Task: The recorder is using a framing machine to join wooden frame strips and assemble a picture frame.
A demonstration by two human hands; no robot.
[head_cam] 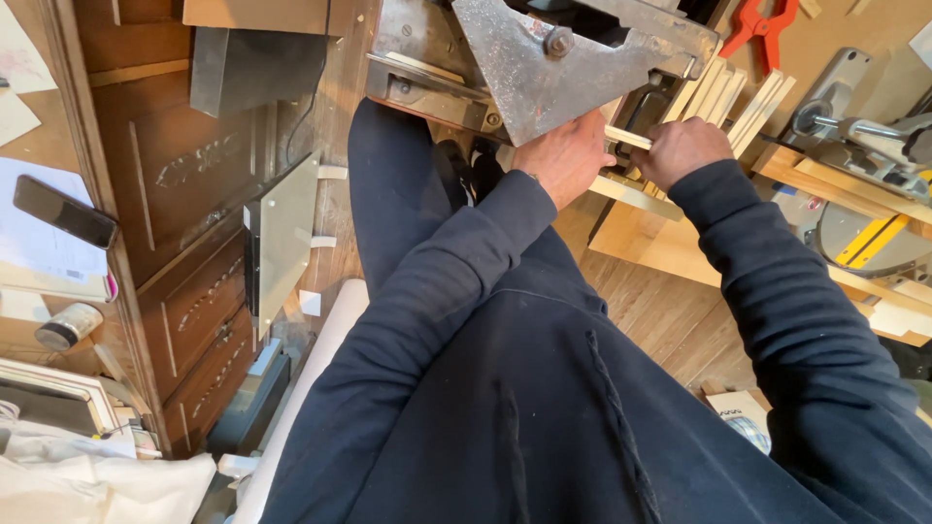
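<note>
The far ends of the thin wooden strip point(629, 138) are hidden: one end runs under the left hand point(566, 155), the other disappears into the fist of the right hand point(682, 149). Both hands are clenched around this strip, which lies just below the scuffed grey metal machine point(544, 63). The machine's top is cut off by the frame edge, and the dark slot beside the strip is too shadowed to make out. Behind the right hand a row of pale wooden slats point(730, 97) leans side by side; their lower ends are covered by the knuckles. Dark blue sleeves and a hooded top fill the lower middle and block most of the floor.

An orange clamp point(762, 24) is cut off at the top edge. At the right, a saw with a yellow guard point(864, 238) sits partly under a wooden shelf point(825, 189).

On the left, a black phone point(64, 212) lies on white paper sheets point(39, 247) atop a dark wooden cabinet point(184, 233). A small round tin with a pale label point(66, 326) stands near them; its print is too small to tell. A small box with a checked blue pattern point(743, 417) peeks out at lower right, half hidden by the sleeve.
</note>
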